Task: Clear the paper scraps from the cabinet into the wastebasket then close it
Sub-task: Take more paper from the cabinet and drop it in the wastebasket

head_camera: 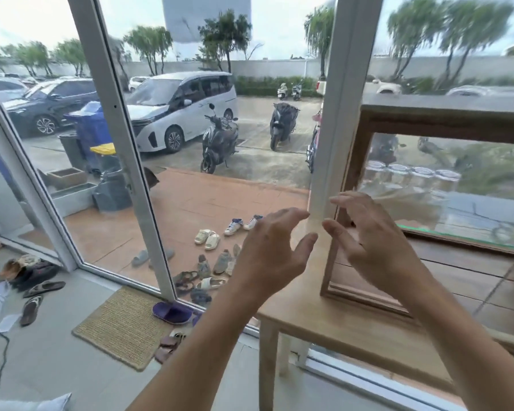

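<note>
A wooden cabinet (365, 134) with glass panes stands on a light wooden table (333, 324) at the right. Its glass reflects the street, and several glass jars (413, 173) show inside. My left hand (270, 253) and my right hand (371, 244) are raised in front of the cabinet's left front corner, fingers spread and curved, holding nothing. The right hand is blurred and overlaps the cabinet's front frame; I cannot tell whether it touches it. No paper scraps and no wastebasket are in view.
Large white-framed windows (131, 161) run behind and left of the table. On the grey floor lie a woven doormat (122, 324), a purple slipper (172, 312), sandals (42, 289) and a cable (0, 360). Shoes, scooters and cars are outside.
</note>
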Demonstrator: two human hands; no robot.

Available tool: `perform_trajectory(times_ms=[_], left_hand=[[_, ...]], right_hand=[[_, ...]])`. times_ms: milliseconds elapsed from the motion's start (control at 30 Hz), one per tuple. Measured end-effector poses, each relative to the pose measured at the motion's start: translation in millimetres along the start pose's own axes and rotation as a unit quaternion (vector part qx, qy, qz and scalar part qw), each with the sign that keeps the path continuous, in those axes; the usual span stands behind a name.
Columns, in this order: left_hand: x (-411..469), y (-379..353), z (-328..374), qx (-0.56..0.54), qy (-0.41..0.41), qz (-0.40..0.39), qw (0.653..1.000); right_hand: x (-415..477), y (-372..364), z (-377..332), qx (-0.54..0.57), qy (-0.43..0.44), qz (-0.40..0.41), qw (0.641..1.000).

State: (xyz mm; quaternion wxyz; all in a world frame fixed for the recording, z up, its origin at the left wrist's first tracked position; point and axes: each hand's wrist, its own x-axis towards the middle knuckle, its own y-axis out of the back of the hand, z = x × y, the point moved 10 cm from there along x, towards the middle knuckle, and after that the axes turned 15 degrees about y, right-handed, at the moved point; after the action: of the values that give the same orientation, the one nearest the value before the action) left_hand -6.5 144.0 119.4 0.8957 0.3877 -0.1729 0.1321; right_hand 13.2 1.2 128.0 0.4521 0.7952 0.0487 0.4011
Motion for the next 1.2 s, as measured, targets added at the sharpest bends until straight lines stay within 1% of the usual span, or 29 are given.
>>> perform_trajectory(times_ms=[200, 367, 567, 733, 900, 1200], left_hand=[[9.3, -44.3, 58.3, -0.032, -0.04, -0.057, 0.997], [28.6, -76.3, 87.6, -0.011, -0.045, -0.096, 0.994], [53.8, -114.6, 114.8, 0.037, -0.052, -0.142, 0.988], [80.9, -152.2, 120.1, 0.084, -0.023, -0.187, 0.979], [103.6, -182.0, 104.1, 0.119, 0.035, -0.251, 0.96], [116.2, -202.6, 97.8, 0.096, 0.065, -0.284, 0.952]], right_hand=[[-23.1, 57.1, 58.9, -0.059, -0.064, 0.012, 0.996], [-31.2, 84.7, 98.4, -0.075, -0.119, -0.014, 0.99], [-22.7, 74.3, 129.6, -0.068, -0.137, -0.127, 0.98], [-12.0, 60.0, 150.0, -0.053, -0.145, -0.168, 0.974], [-6.6, 46.3, 168.2, -0.039, -0.153, -0.193, 0.968], [-7.8, 28.6, 187.9, 0.002, -0.164, -0.192, 0.968]])
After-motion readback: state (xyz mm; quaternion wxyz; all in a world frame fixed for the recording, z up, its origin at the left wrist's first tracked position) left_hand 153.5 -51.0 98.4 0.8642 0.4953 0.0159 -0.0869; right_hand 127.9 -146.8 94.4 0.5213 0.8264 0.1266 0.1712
